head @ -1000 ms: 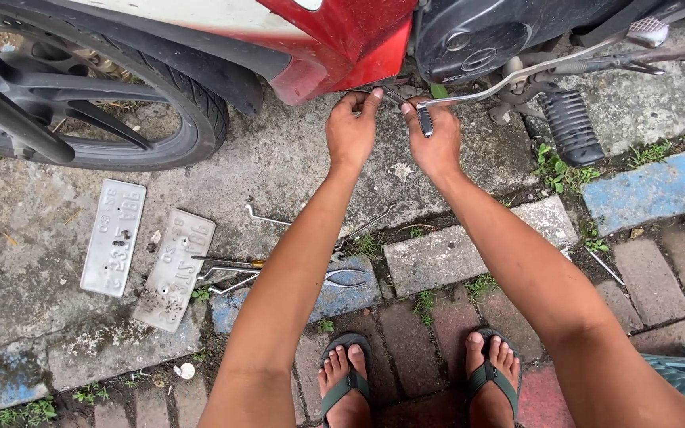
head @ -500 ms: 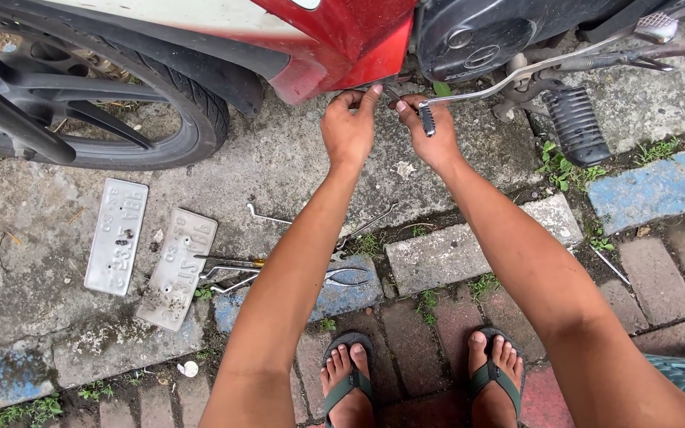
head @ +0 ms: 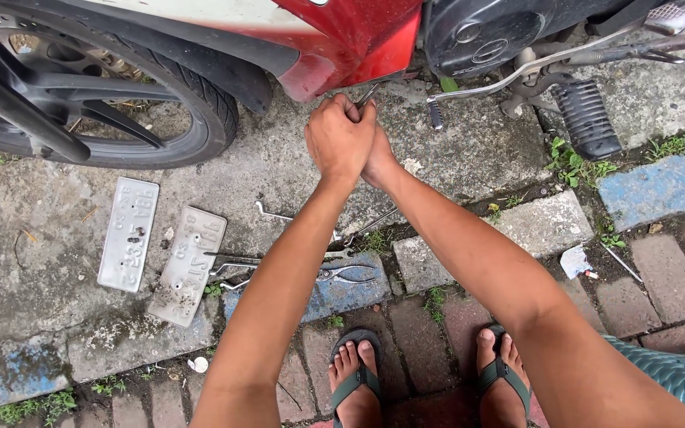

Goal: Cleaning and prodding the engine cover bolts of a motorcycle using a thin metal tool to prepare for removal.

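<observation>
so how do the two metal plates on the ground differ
The left plate lies nearly upright in the view and looks cleaner; the right plate is tilted more, with dirt at its lower end. Tools touch the right plate's edge, while the left plate lies apart. Both are grey, rectangular and flat on the concrete.

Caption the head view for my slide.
Both hands, left over right, grip a tool under a red scooter; plates beside.

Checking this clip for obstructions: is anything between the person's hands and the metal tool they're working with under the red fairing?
Nothing visible. The left hand and right hand are clasped together directly on the metal tool, whose tip rises to the lower edge of the red fairing. The gear lever sits clear to the right.
</observation>
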